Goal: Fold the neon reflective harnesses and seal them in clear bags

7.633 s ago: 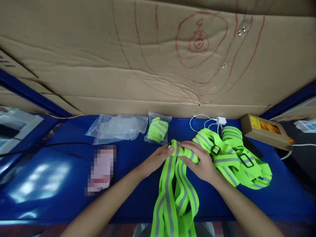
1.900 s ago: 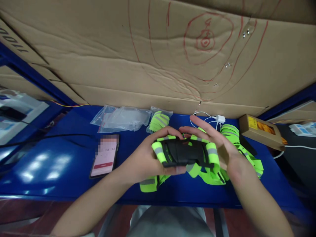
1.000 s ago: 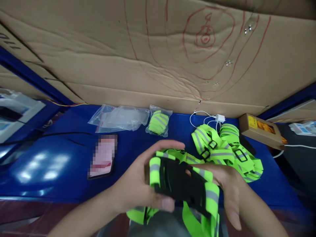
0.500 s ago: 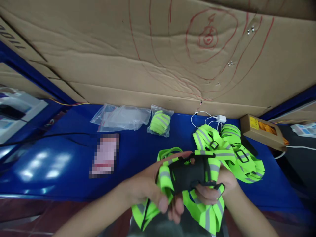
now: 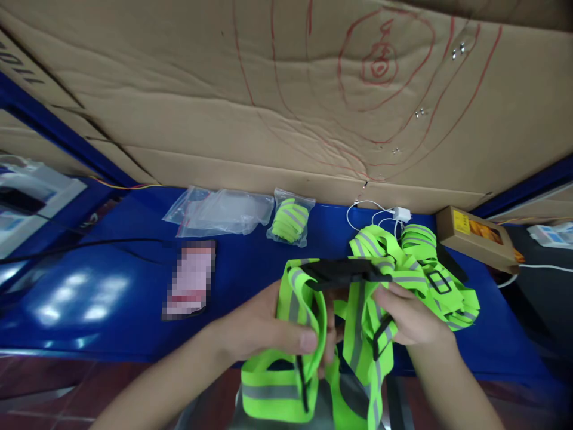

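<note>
Both hands hold one neon-green reflective strap vest (image 5: pixel 295 298) with grey stripes and a black panel (image 5: pixel 342 272) at its top, lifted above the blue table's front edge. My left hand (image 5: pixel 264 325) is closed on the left green strap, thumb across it. On the right, my right hand (image 5: pixel 409 313) is closed on the other strap near a black buckle. Loose strap loops hang down below both hands toward my lap.
A pile of the same green strap vests (image 5: pixel 430 280) lies right of my hands. One bagged vest (image 5: pixel 292 221), empty clear bags (image 5: pixel 219 212) and a phone (image 5: pixel 190 279) lie on the blue table (image 5: pixel 89 286). A cardboard box (image 5: pixel 477 236), white charger (image 5: pixel 400 214) and cardboard wall (image 5: pixel 268 89) stand behind.
The vest was rolled round the black panel in both hands; it has now come open, the panel tipped up flat and the straps dropped loose below my hands.
</note>
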`<action>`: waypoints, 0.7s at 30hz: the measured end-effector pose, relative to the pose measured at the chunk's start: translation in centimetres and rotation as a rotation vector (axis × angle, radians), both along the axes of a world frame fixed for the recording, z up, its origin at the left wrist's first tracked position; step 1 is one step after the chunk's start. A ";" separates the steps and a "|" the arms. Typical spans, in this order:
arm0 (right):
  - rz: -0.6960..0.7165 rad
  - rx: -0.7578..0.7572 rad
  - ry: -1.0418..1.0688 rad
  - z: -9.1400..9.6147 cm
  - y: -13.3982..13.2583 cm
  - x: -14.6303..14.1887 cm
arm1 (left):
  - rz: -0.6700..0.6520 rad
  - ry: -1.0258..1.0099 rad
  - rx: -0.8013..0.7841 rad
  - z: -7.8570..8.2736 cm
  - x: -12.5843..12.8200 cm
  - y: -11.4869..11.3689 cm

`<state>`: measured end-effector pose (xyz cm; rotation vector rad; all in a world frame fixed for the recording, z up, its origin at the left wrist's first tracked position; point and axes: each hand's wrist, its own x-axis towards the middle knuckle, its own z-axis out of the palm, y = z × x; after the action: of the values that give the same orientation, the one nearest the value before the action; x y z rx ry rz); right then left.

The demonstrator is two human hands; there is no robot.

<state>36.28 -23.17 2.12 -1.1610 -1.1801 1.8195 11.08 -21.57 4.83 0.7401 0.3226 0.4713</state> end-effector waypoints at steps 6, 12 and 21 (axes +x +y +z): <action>0.107 -0.059 0.240 1.0 0.5 -0.7 | -0.036 0.132 0.011 -0.9 0.3 0.6; 0.104 0.107 0.193 0.7 0.9 -1.6 | 0.440 0.354 0.310 -0.7 1.8 0.3; 0.028 0.492 -0.071 1.4 1.5 -3.3 | 0.397 0.548 0.612 -1.3 2.8 0.6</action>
<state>32.94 -21.70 3.48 -0.9281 -1.5780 1.3989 13.85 -21.02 3.49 1.4181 0.8701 0.7534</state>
